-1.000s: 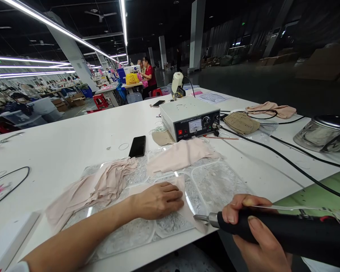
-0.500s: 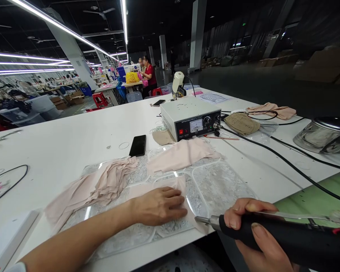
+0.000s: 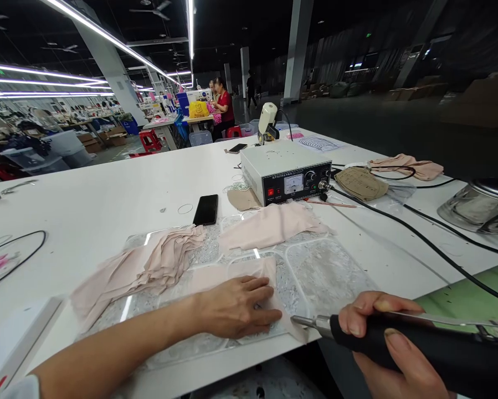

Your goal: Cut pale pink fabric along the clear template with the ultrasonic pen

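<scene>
Okay, pink fabric piece [image 3: 268, 268] lies on near part of mat [image 3: 324, 271], left hand [image 3: 235, 309] laid loosely open over it; right hand [image 3: 392, 341] gripping black tool [image 3: 460, 350]. Cloth looks light, limp, maybe slippery: pin it flat near its right edge.

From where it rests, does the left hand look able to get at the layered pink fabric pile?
Probably yes: the pile lies close by on the same mat, with nothing upright between it and the left hand. That hand would first have to lift off the pink piece under it.
</scene>
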A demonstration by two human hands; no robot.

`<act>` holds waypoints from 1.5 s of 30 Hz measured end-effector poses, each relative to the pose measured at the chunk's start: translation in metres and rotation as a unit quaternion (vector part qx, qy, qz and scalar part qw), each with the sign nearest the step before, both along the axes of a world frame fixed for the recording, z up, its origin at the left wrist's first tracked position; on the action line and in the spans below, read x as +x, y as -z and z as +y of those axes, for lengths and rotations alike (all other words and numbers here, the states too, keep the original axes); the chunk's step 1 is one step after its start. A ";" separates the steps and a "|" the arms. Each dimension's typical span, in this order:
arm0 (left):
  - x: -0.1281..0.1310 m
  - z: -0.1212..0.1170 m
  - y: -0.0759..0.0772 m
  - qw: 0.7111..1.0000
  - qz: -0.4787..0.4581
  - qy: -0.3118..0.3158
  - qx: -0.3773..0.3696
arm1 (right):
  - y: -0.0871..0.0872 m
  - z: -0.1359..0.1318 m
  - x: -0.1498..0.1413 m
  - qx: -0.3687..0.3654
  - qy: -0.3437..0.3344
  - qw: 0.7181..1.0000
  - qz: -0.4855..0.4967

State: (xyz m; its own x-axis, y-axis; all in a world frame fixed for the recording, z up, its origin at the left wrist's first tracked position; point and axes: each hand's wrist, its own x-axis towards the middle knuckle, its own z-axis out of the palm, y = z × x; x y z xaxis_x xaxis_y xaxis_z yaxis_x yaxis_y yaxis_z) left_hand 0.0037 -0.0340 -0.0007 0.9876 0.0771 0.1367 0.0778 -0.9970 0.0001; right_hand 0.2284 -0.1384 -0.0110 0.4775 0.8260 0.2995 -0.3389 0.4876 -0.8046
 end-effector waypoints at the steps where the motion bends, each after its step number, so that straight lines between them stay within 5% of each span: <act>1: 0.000 0.000 0.001 1.000 -0.002 -0.001 -0.001 | 0.000 0.000 0.001 -0.002 0.003 1.000 0.002; 45: -0.002 -0.002 0.007 1.000 -0.011 -0.017 -0.015 | 0.003 0.016 -0.010 0.019 -0.021 0.999 -0.037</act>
